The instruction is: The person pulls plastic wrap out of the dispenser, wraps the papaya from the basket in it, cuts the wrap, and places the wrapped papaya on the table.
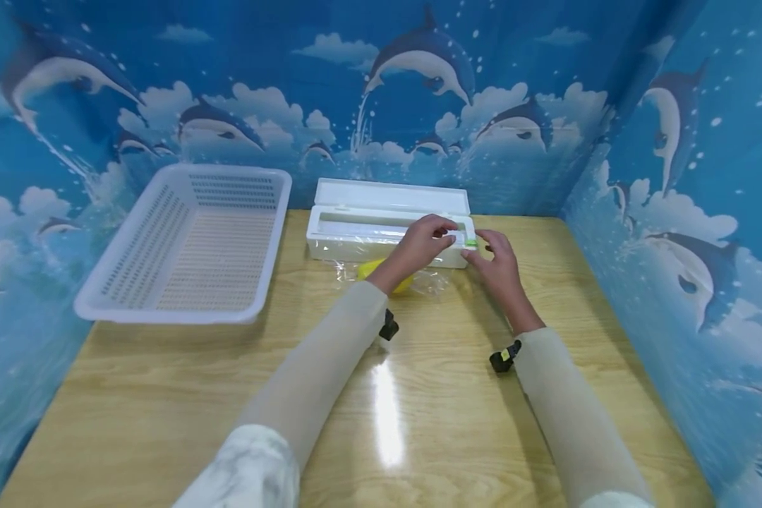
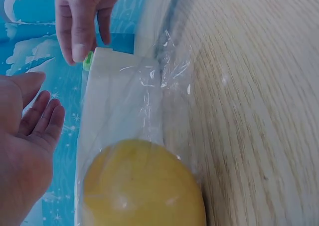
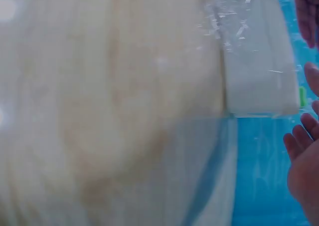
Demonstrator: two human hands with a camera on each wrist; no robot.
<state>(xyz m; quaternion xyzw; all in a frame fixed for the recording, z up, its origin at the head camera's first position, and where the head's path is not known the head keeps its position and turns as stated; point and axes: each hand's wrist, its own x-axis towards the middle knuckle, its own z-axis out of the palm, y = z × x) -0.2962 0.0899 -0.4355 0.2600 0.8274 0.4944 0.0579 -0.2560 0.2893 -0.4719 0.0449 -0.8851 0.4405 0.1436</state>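
A long white cling film box (image 1: 381,250) lies with its lid (image 1: 390,194) tipped back, and a small green slider (image 1: 470,243) sits at its right end. My left hand (image 1: 419,247) hovers over the right part of the box, its fingers loosely bent with nothing between them. By the green slider, my right hand (image 1: 497,262) has thumb and fingers spread around the box's end; a gap shows in the right wrist view. Clear film (image 2: 149,86) hangs over the box front and covers a smooth, rounded yellow object (image 2: 144,186), partly hidden by my left wrist in the head view.
A white slotted plastic basket (image 1: 269,261) stands to the left on the wooden table (image 1: 444,409). Behind the box and along both sides hangs a blue dolphin-print curtain (image 1: 279,42).
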